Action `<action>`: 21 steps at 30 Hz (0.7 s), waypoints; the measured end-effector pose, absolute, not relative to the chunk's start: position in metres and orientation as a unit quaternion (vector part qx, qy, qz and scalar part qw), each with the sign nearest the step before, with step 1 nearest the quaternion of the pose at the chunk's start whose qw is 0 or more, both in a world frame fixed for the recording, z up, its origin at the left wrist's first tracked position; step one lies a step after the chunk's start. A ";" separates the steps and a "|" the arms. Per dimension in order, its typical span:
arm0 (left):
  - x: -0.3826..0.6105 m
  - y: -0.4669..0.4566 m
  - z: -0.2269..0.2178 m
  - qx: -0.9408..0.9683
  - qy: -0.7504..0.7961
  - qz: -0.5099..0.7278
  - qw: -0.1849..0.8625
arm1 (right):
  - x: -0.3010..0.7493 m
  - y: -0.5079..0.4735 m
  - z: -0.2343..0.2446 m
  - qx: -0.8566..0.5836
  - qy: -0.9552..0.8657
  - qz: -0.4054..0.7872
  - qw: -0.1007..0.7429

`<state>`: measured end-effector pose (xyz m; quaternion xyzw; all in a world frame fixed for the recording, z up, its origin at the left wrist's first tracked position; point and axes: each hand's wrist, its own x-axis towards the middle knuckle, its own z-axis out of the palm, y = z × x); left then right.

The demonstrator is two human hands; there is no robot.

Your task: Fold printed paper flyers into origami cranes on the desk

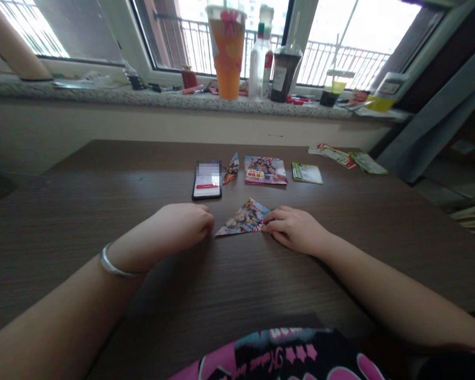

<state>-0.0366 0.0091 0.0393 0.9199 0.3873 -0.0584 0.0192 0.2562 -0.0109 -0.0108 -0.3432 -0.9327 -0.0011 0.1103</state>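
Partly, the right hand (295, 229) covers the folded paper's (243, 219) corner.

The phone (207, 180) has its upper screen blurred out, so nothing there is readable; the right hand (295, 228) covers the right corner of the folded paper triangle (243, 219); the left hand (182, 226) curls so its fingertips are hidden; print on the far flyer (265, 170) is too small to read; the orange cup (227, 50) is cut off by the top edge; both forearms run out of the near edge.
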 end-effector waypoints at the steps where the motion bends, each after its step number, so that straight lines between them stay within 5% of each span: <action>1: -0.032 0.008 0.040 0.909 0.411 -0.064 -0.004 | 0.256 -0.011 -0.010 -0.342 -0.933 -0.003 0.111; 9: -0.004 0.008 0.003 0.963 0.249 0.096 -0.034 | 0.256 -0.007 -0.012 -0.342 -0.932 -0.020 0.114; 21: 0.004 -0.004 -0.006 0.952 0.288 0.096 -0.043 | 0.251 -0.017 -0.001 -0.410 -0.909 -0.043 0.063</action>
